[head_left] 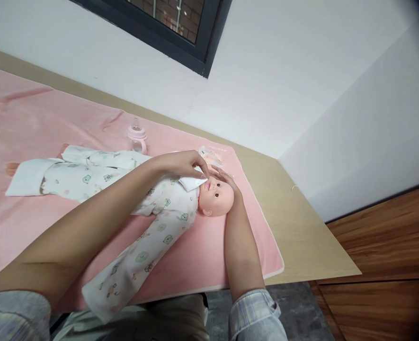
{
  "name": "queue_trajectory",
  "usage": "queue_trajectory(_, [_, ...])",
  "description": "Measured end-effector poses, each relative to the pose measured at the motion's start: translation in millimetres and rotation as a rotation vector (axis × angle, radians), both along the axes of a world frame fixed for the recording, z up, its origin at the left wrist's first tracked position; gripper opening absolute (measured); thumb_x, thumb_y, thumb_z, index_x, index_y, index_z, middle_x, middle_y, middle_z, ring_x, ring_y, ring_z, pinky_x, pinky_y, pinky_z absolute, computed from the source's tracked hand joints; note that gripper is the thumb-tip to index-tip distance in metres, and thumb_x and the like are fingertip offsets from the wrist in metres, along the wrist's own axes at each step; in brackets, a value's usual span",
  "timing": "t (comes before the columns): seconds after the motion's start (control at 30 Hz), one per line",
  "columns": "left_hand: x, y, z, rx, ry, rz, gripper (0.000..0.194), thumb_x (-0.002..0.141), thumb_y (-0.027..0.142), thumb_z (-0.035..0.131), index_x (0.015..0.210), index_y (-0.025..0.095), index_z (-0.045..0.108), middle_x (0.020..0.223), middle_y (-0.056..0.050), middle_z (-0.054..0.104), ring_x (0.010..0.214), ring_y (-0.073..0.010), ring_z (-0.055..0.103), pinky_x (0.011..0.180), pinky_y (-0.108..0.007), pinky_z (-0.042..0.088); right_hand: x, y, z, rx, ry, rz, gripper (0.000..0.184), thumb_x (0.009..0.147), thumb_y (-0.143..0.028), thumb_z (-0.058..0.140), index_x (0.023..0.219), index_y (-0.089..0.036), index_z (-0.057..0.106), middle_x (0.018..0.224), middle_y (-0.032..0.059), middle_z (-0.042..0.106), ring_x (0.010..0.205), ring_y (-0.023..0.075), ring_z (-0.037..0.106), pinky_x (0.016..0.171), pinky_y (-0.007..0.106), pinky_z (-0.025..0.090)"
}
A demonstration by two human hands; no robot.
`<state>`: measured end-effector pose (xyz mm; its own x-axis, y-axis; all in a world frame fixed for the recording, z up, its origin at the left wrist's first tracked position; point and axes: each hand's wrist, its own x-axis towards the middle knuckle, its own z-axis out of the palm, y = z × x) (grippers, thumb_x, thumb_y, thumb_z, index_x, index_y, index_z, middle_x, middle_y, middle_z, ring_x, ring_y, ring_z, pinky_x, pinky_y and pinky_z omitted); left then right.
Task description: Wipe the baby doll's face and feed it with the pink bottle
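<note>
Hands at doll (166, 201): left (186, 163) pinches white cloth (191, 183), right (228, 181) cups head (220, 201).

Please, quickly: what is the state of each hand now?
Left hand: closed, holding a thin white cloth near the mouth of the bald plastic baby doll.
Right hand: open, cupped against the doll's head.

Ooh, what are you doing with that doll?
A person is leaning over a doll in printed clothes that lies on its back on a pink blanket. The left hand holds a small white cloth close to the doll's mouth, and the right hand is curved around the far side and top of its head. A pink baby bottle is on the blanket beyond the doll, and neither hand is touching it.
</note>
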<state>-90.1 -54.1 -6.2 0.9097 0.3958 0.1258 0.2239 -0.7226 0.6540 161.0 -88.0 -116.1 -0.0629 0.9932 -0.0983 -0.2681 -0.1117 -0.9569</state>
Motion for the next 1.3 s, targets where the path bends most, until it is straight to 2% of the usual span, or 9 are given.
queue_trajectory(0.1, [4, -1, -6.0, 0.039, -0.012, 0.075, 0.031, 0.082, 0.037, 0.064, 0.096, 0.019, 0.084, 0.071, 0.001, 0.066, 0.06, -0.0131, 0.044, 0.057, -0.026, 0.031, 3, 2, -1.8, 0.011, -0.02, 0.013, 0.046, 0.085, -0.04, 0.069, 0.129, -0.029, 0.06, 0.14, 0.0018, 0.066, 0.138, 0.0247, 0.058, 0.125, 0.047, 0.041])
queue_trajectory(0.23, [9, -4, -9.3, 0.031, -0.072, 0.121, 0.027, 0.078, 0.03, 0.066, 0.093, 0.018, 0.084, 0.063, 0.002, 0.06, 0.056, -0.0127, 0.04, 0.057, -0.026, 0.03, 6, 6, -8.0, 0.036, -0.017, 0.022, 0.046, 0.086, -0.043, 0.067, 0.129, -0.03, 0.06, 0.138, 0.0013, 0.068, 0.137, 0.0243, 0.059, 0.125, 0.048, 0.04])
queue_trajectory(0.47, [17, -7, -13.6, 0.037, -0.179, 0.161, 0.017, 0.073, 0.019, 0.067, 0.085, 0.015, 0.078, 0.074, 0.0, 0.068, 0.068, -0.0161, 0.056, 0.069, -0.026, 0.041, 6, 11, -6.7, 0.069, -0.031, 0.02, 0.043, 0.078, -0.038, 0.071, 0.118, -0.028, 0.063, 0.124, 0.0023, 0.074, 0.132, 0.0258, 0.063, 0.122, 0.05, 0.044])
queue_trajectory(0.6, [20, -6, -17.1, 0.057, -0.192, 0.17, 0.016, 0.073, 0.016, 0.068, 0.086, 0.016, 0.077, 0.077, 0.0, 0.069, 0.072, -0.0175, 0.059, 0.073, -0.027, 0.043, 6, 11, -7.6, 0.065, -0.021, 0.011, 0.043, 0.078, -0.038, 0.073, 0.118, -0.029, 0.063, 0.123, 0.0011, 0.075, 0.13, 0.0255, 0.064, 0.123, 0.049, 0.043])
queue_trajectory(0.93, [18, -16, -10.2, 0.165, 0.023, 0.33, 0.028, 0.079, 0.03, 0.074, 0.102, 0.016, 0.069, 0.084, -0.003, 0.063, 0.074, -0.0208, 0.056, 0.06, -0.027, 0.032, 6, 13, -11.9, 0.06, -0.031, 0.013, 0.042, 0.085, -0.043, 0.067, 0.123, -0.028, 0.06, 0.125, 0.0023, 0.074, 0.134, 0.023, 0.061, 0.124, 0.046, 0.042])
queue_trajectory(1.03, [17, -19, -7.1, 0.19, 0.105, 0.323, 0.025, 0.084, 0.036, 0.07, 0.099, 0.016, 0.069, 0.084, -0.004, 0.065, 0.074, -0.0214, 0.057, 0.061, -0.028, 0.032, 8, 13, -11.2, 0.062, -0.079, 0.008, 0.042, 0.084, -0.04, 0.069, 0.123, -0.027, 0.061, 0.128, 0.0034, 0.073, 0.131, 0.0226, 0.063, 0.123, 0.044, 0.042])
queue_trajectory(1.17, [15, -18, -6.5, 0.242, 0.129, 0.294, 0.021, 0.085, 0.035, 0.064, 0.085, 0.016, 0.07, 0.08, -0.004, 0.068, 0.073, -0.021, 0.058, 0.06, -0.029, 0.032, 7, 11, -10.2, 0.068, -0.028, 0.025, 0.045, 0.082, -0.041, 0.07, 0.123, -0.028, 0.06, 0.129, 0.0022, 0.073, 0.133, 0.0236, 0.062, 0.122, 0.046, 0.044])
queue_trajectory(1.3, [12, -14, -7.8, 0.238, 0.12, 0.264, 0.024, 0.083, 0.036, 0.061, 0.087, 0.017, 0.075, 0.073, -0.002, 0.066, 0.067, -0.0197, 0.057, 0.058, -0.03, 0.03, 2, 4, -1.4, 0.059, -0.085, 0.006, 0.046, 0.08, -0.04, 0.073, 0.123, -0.027, 0.061, 0.133, 0.0041, 0.071, 0.136, 0.0239, 0.06, 0.123, 0.044, 0.043])
